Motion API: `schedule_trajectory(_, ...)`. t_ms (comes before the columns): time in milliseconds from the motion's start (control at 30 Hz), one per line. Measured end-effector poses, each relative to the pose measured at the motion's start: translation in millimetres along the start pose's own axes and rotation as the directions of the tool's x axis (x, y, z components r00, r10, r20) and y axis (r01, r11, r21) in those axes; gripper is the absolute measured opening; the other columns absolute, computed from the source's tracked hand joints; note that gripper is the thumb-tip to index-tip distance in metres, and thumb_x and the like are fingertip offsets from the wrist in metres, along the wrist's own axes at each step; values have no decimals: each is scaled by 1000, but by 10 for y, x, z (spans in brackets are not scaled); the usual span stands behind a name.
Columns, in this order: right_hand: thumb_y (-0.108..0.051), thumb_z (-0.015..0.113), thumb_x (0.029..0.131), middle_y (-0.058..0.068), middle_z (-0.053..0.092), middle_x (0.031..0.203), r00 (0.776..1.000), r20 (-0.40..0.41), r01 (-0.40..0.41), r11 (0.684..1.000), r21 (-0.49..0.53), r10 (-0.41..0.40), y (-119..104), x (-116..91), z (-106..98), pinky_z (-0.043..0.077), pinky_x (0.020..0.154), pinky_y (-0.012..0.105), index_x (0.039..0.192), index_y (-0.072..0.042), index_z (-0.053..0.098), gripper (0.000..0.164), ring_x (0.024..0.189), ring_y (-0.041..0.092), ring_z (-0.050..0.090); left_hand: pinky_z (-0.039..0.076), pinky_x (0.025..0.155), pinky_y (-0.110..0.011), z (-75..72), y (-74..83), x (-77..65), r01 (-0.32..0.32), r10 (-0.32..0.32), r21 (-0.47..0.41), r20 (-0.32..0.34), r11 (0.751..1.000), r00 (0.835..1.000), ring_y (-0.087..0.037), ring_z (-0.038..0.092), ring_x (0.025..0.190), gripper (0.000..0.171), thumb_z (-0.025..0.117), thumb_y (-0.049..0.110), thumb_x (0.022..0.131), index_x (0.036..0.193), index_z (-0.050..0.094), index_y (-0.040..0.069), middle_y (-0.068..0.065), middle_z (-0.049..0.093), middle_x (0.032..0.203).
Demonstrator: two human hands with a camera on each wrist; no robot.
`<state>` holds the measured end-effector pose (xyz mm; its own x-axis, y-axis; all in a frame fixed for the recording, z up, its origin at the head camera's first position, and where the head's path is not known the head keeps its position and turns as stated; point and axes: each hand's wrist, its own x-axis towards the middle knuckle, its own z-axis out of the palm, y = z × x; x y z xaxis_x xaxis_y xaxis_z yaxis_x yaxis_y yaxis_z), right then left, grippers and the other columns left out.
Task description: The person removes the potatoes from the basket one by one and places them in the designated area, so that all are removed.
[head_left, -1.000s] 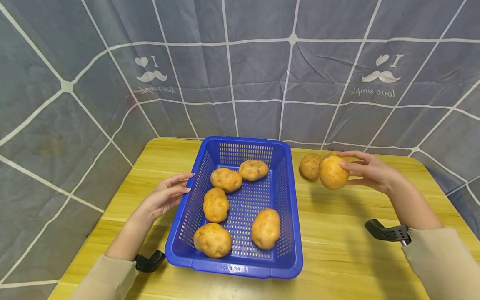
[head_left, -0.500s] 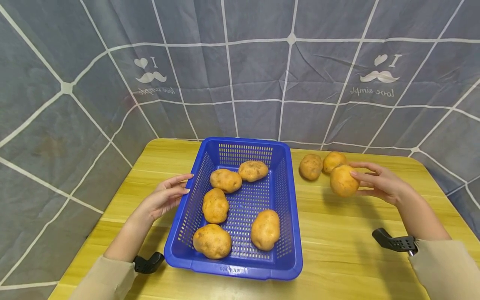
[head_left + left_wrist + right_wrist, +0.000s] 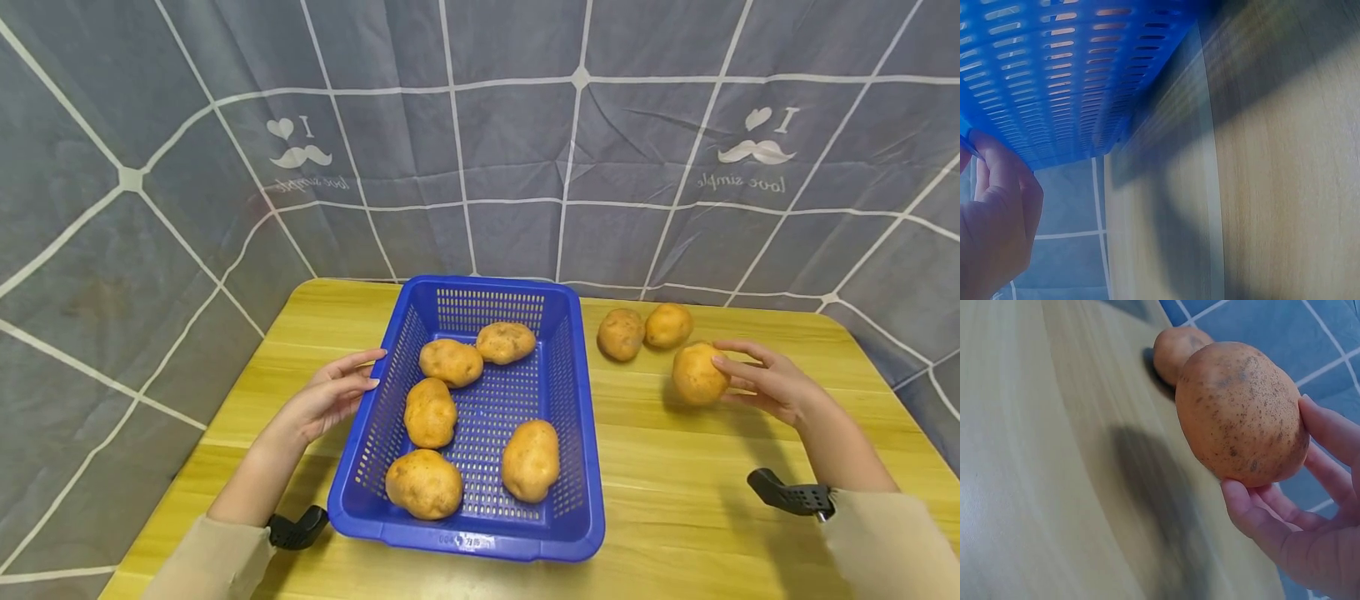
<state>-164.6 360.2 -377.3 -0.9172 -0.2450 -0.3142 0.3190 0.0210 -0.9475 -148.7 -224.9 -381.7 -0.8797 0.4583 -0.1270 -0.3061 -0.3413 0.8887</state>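
Note:
My right hand (image 3: 768,383) grips a potato (image 3: 700,373) between thumb and fingertips, to the right of the basket. In the right wrist view this potato (image 3: 1241,415) is brown-speckled, and its shadow falls apart from it on the table. Two more potatoes lie behind it on the wood, a rounder one (image 3: 621,334) and a smaller one (image 3: 668,325). My left hand (image 3: 330,398) holds the left rim of a blue slotted plastic basket (image 3: 467,540). Several potatoes sit inside, most along its left side and one potato (image 3: 531,461) at the front right.
The basket stands on a yellow wood-grain table (image 3: 660,500). Grey cloth with white grid lines (image 3: 510,167) hangs close behind the table and along its sides. A black wrist mount (image 3: 791,492) juts from each sleeve low over the tabletop.
My right hand has carried its potato rightward and nearer to me, lower toward the table, uncovering the smaller potato behind. The left hand and the basket have stayed in place.

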Motion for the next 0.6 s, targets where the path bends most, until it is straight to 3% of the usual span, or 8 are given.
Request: schedule_trajectory(600,-9,57,92,-5,66,87,997,-79,-7,970,242,27,220,93,-176,58,67,34,92,-29,68,23,77,16,67,55,77,-28,10,-5,-9,3,-3,-17,-8,1000,1000,-19,66,89,40,43,-12,90,109,65,16,-10,62,103)
